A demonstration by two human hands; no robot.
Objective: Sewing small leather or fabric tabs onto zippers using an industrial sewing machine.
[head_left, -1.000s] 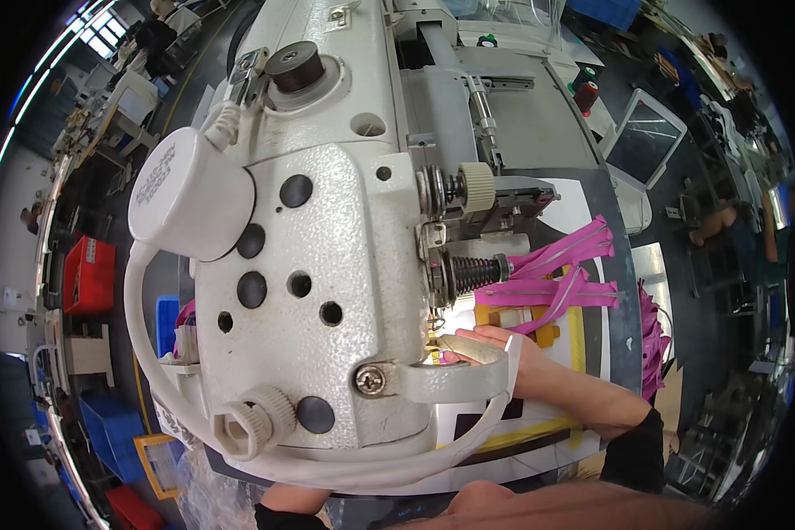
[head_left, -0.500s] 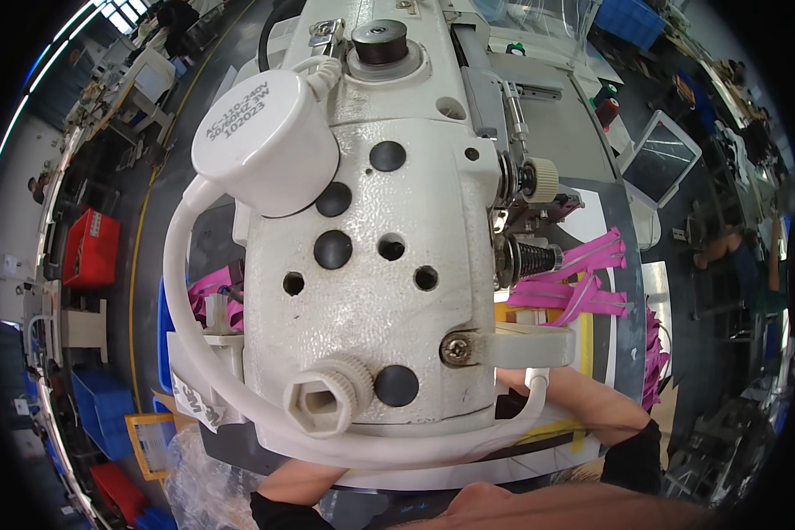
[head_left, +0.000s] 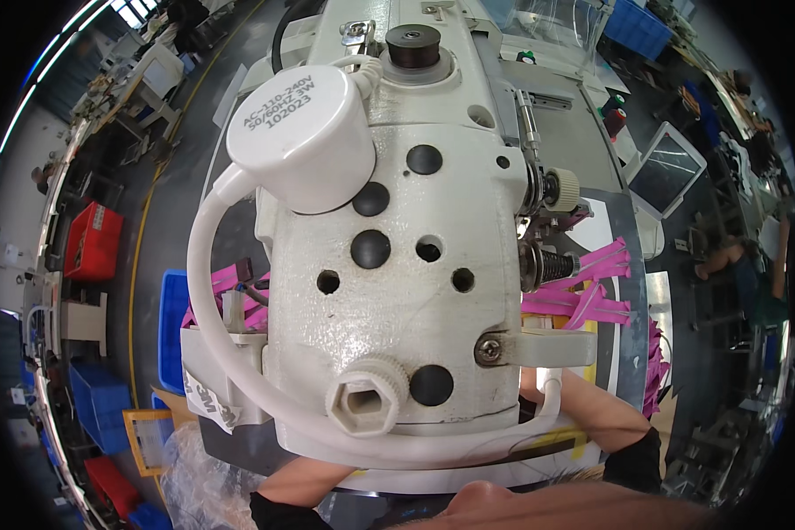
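Reaches in from the lower edge with both arms, bent inward toward the white sewing machine head (head_left: 371, 305). Slants the left forearm (head_left: 307, 480) up and to the right out of a black cuff (head_left: 283, 514), vanishing at the machine's lower front, below the looping white cable (head_left: 205, 291). Angles the right forearm (head_left: 605, 417) up and to the left out of a black sleeve (head_left: 638, 461), higher than the left, passing just beside the cable's end fitting (head_left: 549, 380). Shows only a small patch of the right hand (head_left: 531, 386) or wrist left of that fitting, below the jutting bracket (head_left: 552, 348). Conceals the left hand and all fingers behind the machine; cannot tell whether clenched, loose or grasping anything. Has pink zipper tapes (head_left: 596, 305) beyond the right wrist, fanned crosswise to the right of the machine head, near a dark coil spring (head_left: 555, 265). Has a pink heap (head_left: 654, 369) farther right, a blue bin (head_left: 173, 331) to the left, and crumpled clear plastic (head_left: 205, 468) beside the left forearm.
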